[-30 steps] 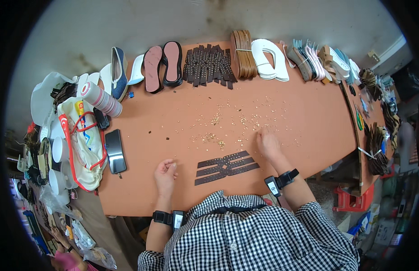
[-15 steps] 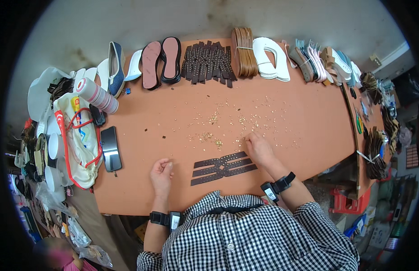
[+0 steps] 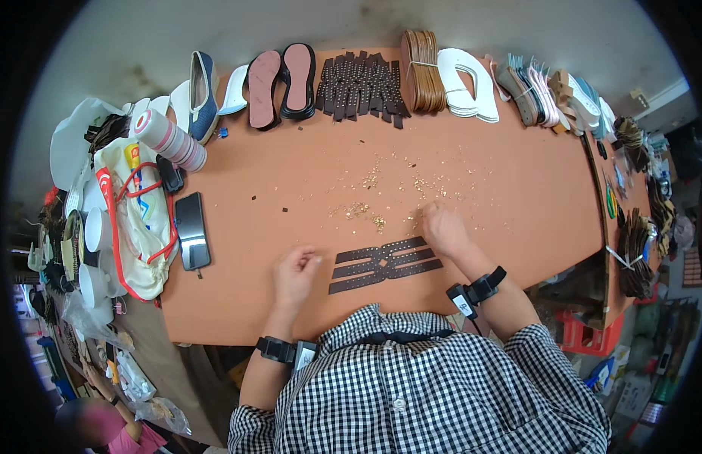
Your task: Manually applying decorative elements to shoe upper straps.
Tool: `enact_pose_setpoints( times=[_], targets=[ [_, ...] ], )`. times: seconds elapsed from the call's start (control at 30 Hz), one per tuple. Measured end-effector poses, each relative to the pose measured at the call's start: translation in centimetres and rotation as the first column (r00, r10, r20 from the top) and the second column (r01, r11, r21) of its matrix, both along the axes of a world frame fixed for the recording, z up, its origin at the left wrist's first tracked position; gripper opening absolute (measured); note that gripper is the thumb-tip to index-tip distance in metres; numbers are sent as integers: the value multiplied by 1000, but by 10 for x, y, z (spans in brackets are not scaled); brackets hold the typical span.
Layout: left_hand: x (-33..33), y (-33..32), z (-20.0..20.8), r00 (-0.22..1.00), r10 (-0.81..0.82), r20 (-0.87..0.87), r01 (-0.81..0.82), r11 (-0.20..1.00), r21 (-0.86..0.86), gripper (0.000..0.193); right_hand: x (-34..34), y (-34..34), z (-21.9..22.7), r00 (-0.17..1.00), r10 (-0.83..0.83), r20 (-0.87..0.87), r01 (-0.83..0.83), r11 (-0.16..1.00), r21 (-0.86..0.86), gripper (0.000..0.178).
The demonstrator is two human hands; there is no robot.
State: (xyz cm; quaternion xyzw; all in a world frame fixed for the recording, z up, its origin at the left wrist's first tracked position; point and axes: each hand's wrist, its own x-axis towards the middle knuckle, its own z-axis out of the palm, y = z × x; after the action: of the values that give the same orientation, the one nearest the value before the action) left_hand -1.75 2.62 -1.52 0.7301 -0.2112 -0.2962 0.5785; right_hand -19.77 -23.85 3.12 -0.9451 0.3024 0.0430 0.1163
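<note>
A dark brown shoe-upper piece (image 3: 383, 263) with several straps and rows of small gold studs lies flat on the orange-brown table. My right hand (image 3: 444, 229) is just beyond its right end, fingers pinched together and pointing down to the tabletop; what they hold, if anything, is hidden. Loose gold studs (image 3: 356, 209) are scattered beside and beyond that hand. My left hand (image 3: 294, 274) hovers to the left of the piece, fingers loosely curled, with nothing visible in them.
Along the back stand pink-lined soles (image 3: 298, 82), studded brown straps (image 3: 360, 87), a tied brown bundle (image 3: 423, 72) and white insoles (image 3: 467, 83). At left lie a phone (image 3: 192, 231), a cloth bag (image 3: 139, 219) and a striped cup stack (image 3: 170, 141). Another person (image 3: 113, 424) is at lower left.
My left hand has moved a little nearer the brown piece. My right hand stays pinched near its right end. The whole view has shifted slightly.
</note>
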Motion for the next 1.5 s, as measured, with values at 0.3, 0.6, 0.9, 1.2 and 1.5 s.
enact_pose_setpoints(
  times=[0.3, 0.6, 0.9, 1.2, 1.5],
  targets=[
    [-12, -34, 55, 678, -565, 470, 371, 815, 445, 33, -16, 38, 4, 969, -95, 226, 64, 988, 142, 12],
    [-13, -34, 43, 670, -525, 525, 342, 846, 409, 30, -27, 75, 5, 954, 89, 285, -156, 962, 222, 12],
    [-12, -33, 43, 693, -535, 483, 354, 837, 418, 33, -14, 79, 1, 967, 179, 183, -208, 966, 154, 13],
    [-13, -34, 40, 680, -502, 534, 326, 860, 393, 34, -8, 83, 3, 987, 129, 98, -143, 977, 158, 15],
    [-12, -33, 37, 682, -493, 540, 325, 866, 380, 35, -7, 85, 7, 984, 167, 59, -174, 972, 157, 16]
  ],
)
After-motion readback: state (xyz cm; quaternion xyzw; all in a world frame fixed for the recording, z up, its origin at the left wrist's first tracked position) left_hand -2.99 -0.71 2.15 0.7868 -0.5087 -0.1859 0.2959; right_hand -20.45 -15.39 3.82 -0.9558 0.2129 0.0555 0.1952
